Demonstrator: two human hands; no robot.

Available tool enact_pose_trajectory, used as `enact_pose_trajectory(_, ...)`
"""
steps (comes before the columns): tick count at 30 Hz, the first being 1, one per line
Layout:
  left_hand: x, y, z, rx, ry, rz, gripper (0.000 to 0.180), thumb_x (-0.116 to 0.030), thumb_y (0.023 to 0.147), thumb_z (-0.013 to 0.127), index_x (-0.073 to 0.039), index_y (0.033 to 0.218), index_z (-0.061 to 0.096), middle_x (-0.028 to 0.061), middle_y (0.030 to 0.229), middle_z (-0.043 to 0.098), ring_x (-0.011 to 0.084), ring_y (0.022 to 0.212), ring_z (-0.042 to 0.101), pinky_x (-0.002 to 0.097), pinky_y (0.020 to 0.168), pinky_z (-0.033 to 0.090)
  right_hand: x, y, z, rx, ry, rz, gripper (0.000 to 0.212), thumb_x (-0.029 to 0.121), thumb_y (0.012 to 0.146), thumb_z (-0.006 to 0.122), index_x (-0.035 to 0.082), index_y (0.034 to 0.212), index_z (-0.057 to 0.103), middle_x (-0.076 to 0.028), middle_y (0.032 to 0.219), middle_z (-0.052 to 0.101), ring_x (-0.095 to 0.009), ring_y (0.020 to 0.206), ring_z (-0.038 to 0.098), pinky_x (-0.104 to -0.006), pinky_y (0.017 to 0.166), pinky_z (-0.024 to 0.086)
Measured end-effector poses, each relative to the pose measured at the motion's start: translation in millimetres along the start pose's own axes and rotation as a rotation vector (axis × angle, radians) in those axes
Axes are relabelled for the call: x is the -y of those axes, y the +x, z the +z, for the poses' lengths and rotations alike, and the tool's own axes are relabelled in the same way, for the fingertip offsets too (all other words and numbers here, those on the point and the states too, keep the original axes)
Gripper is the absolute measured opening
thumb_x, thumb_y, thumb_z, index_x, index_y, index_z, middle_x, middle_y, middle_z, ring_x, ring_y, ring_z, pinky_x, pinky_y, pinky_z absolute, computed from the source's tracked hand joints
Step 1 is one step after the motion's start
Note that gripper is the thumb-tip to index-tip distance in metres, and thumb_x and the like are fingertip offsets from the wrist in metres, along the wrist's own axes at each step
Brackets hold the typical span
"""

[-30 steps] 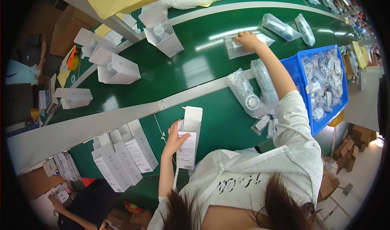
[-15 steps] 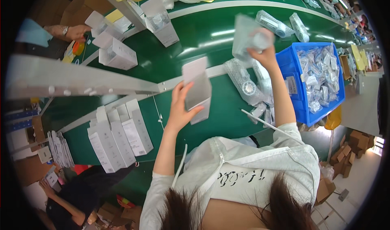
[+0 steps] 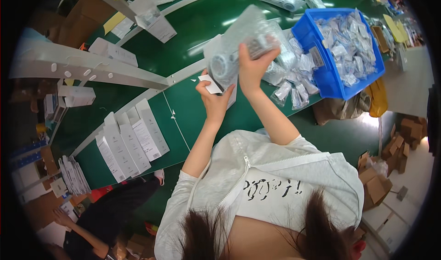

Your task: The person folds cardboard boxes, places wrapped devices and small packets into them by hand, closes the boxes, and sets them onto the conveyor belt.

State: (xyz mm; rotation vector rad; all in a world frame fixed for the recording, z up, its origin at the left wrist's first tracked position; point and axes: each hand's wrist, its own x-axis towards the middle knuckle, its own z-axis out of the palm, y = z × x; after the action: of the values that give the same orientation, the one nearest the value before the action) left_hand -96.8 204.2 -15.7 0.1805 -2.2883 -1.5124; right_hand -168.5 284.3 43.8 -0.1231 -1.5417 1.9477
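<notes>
My left hand point(image 3: 214, 104) grips a white open-topped box point(image 3: 209, 83), its thumb on one side and fingers on the other. My right hand point(image 3: 251, 72) holds a bubble-wrapped part point(image 3: 245, 25), clear wrap around something pale with a round ring-shaped end. The wrapped part is tilted over the box, ring end low at the box's opening, and hides much of the box. Whether its end is inside the box, I cannot tell. Right of my right hand lie small bagged parts point(image 3: 294, 91) and more bubble-wrapped pieces point(image 3: 285, 51) on the green table.
A blue bin point(image 3: 333, 86) full of small bagged parts stands at the right. White boxes point(image 3: 131, 143) stand in a row at left, near a stack of flat cartons point(image 3: 75, 175). A metal beam point(image 3: 110, 71) crosses the left side. Another person's arm point(image 3: 87, 234) shows lower left.
My right hand has brought the bubble-wrapped part from the far right back to the box in my left hand. The view has shifted, and a person's hand at the far left has left the picture.
</notes>
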Motion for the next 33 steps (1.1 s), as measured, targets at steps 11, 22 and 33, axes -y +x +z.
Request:
enact_pose_trajectory(11, 45, -57, -29, -0.102, 0.020, 0.345, 0.072, -0.012, 0.058, 0.081, -0.010, 0.097, 0.021, 0.0216, 0.117, 0.034, 0.0350, 0.102, 0.047, 0.0365, 0.079, 0.043, -8, -14, -127, 0.588, -0.664, -0.242, 0.039, 0.019, 0.074, 0.058, 0.004, 0.110, 0.051, -0.013, 0.112, 0.048, -0.031, 0.103, 0.045, -0.0372, 0.085, 0.038)
enact_pose_trajectory(22, 60, -45, -28, -0.077, 0.054, 0.089, 0.075, -0.018, 0.058, 0.081, -0.011, 0.103, 0.022, 0.0211, 0.116, 0.035, 0.0304, 0.103, 0.046, 0.0346, 0.081, 0.042, -84, 5, -224, 0.602, -1.525, -0.036, 0.039, 0.016, 0.067, 0.066, 0.001, 0.099, 0.051, -0.014, 0.096, 0.052, -0.031, 0.089, 0.048, -0.0357, 0.073, 0.044)
enact_pose_trajectory(33, -32, 0, -64, 0.049, 0.210, 0.221, 0.033, -0.007, 0.067, 0.068, -0.003, 0.097, 0.055, 0.0127, 0.116, 0.044, 0.0209, 0.084, 0.051, 0.0299, 0.071, 0.042, 33, -2, -75, 0.782, -0.145, -0.542, 0.036, -0.010, 0.058, 0.067, 0.007, 0.083, 0.048, -0.006, 0.088, 0.050, -0.022, 0.079, 0.051, -0.0276, 0.070, 0.043)
